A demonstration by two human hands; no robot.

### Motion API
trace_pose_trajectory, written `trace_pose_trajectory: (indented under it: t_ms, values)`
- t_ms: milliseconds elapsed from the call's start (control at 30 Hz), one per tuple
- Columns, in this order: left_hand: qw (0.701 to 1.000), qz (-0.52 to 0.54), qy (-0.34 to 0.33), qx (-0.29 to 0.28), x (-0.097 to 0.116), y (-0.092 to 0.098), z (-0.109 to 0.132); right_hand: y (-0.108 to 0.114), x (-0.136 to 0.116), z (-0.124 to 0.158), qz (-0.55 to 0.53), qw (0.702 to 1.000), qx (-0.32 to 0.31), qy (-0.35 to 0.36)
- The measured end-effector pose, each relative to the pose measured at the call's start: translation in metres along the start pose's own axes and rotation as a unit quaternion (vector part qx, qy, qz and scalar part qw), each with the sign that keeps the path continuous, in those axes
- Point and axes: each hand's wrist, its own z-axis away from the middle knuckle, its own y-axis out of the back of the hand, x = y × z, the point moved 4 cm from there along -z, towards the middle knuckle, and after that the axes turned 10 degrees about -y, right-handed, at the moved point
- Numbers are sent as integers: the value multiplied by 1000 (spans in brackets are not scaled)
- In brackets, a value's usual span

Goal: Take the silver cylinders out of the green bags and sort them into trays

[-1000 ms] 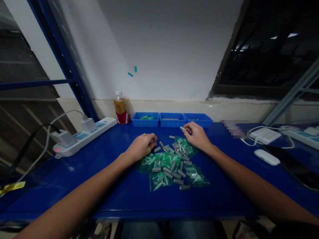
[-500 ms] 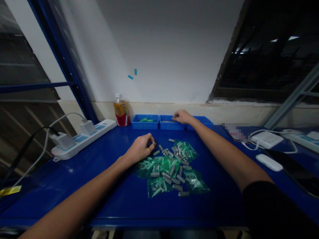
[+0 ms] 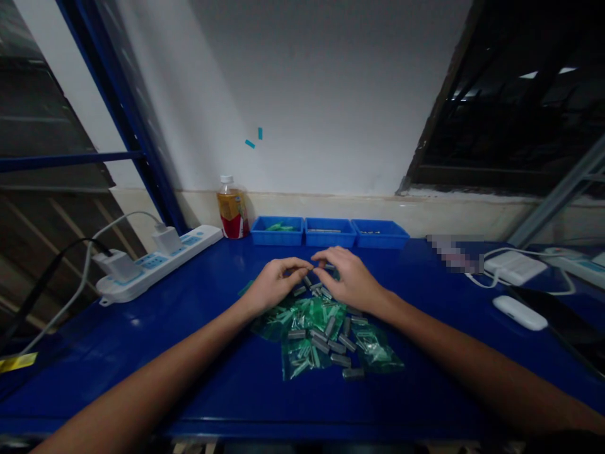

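My left hand point(image 3: 278, 280) hovers over the left side of a pile, thumb and fingers drawn together in a pinch; whatever is between the tips is too small to make out. Opposite it, my right hand point(image 3: 345, 277) has its thumb and forefinger apart, almost touching the left fingertips, with nothing visible held. Beneath both hands lie green-tinted plastic bags point(image 3: 302, 359) with slim parts inside. Several loose grey metal pieces point(image 3: 340, 360), short and bar-shaped, are scattered on and around the bags. Part of the pile is hidden by my hands.
Along the wall stand a left blue bin point(image 3: 276, 238) with green items, a middle blue bin point(image 3: 329, 239) and a right blue bin point(image 3: 380, 239). A drink bottle point(image 3: 231, 211) is beside them. Power strip point(image 3: 142, 271) lies left; white case point(image 3: 520, 313) and dark phone point(image 3: 558, 325) lie right.
My right hand has come back from the middle blue bin to the pile, beside the left fingertips. My left hand has shifted slightly right, its fingers extended further.
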Motion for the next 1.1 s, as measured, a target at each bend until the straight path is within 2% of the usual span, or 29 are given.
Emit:
trace_pose_trajectory:
  t_ms: [67, 167, 367, 500, 567, 667, 733, 833, 933, 1000, 1100]
  values:
    - [996, 82, 22, -33, -1, -8, 1, -1, -15, 21, 8, 1000, -6, 22]
    - [985, 162, 30, -53, 1, -17, 2, 0, -19, 32, -10, 1000, 0, 14]
    - [981, 190, 22, -32, 3, -15, 4, -1, -12, 29, -98, 995, -18, -1]
    - [982, 186, 16, -31, 7, -15, 4, 0, -15, 31, -100, 995, -29, 2]
    - [988, 152, 8, -27, 10, -14, 4, 0, -12, 29, -84, 996, -29, 11]
    - [999, -2, -21, -25, 15, -8, 4, 4, 13, 15, -24, 1000, 10, 0]
    - [987, -140, -53, -51, 17, -4, 4, 13, 47, 0, 45, 995, 64, -58]
    - [956, -268, -74, -95, 14, 1, 5, 35, 109, -20, 156, 955, 144, -207]
    - [940, -316, -45, -120, 8, 4, 7, 53, 152, -30, 188, 929, 175, -265]
    - [934, -331, -26, -134, 4, 4, 8, 60, 165, -31, 198, 921, 179, -283]
    - [929, -342, -12, -138, 0, 3, 9, 59, 160, -25, 196, 922, 173, -286]
